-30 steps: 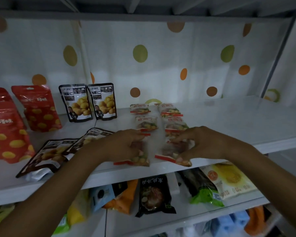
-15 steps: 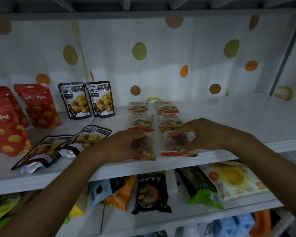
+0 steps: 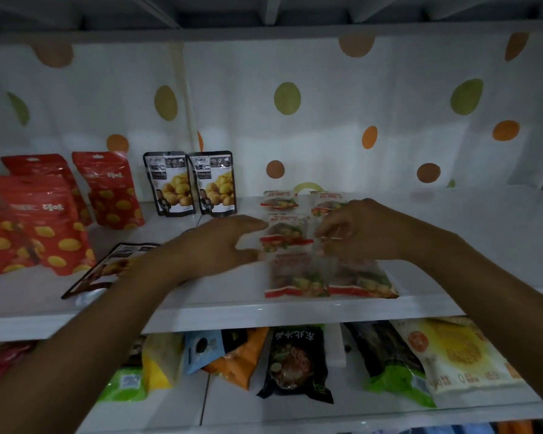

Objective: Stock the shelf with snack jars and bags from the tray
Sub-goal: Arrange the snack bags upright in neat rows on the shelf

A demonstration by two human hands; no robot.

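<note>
Small clear snack packets with red strips lie in two columns on the white shelf (image 3: 452, 245). The two front packets (image 3: 297, 277) (image 3: 362, 278) rest near the shelf edge, free of my hands. My left hand (image 3: 220, 245) hovers open, thumb and fingers spread beside the middle-left packet (image 3: 286, 233). My right hand (image 3: 364, 230) has its fingers curled, pinching the near edge of the middle-right packet (image 3: 328, 238), which it mostly hides. Two more packets (image 3: 279, 200) (image 3: 326, 203) lie at the back.
Red pouches (image 3: 44, 223) stand at the left, and two black chestnut pouches (image 3: 190, 183) stand at the back. Another black pouch (image 3: 107, 270) lies flat under my left forearm. The lower shelf holds several bags (image 3: 295, 361). A dotted curtain (image 3: 326, 120) closes the back.
Both hands have let go of the two front packets and moved back to the middle row. The front packets now lie flat and side by side.
</note>
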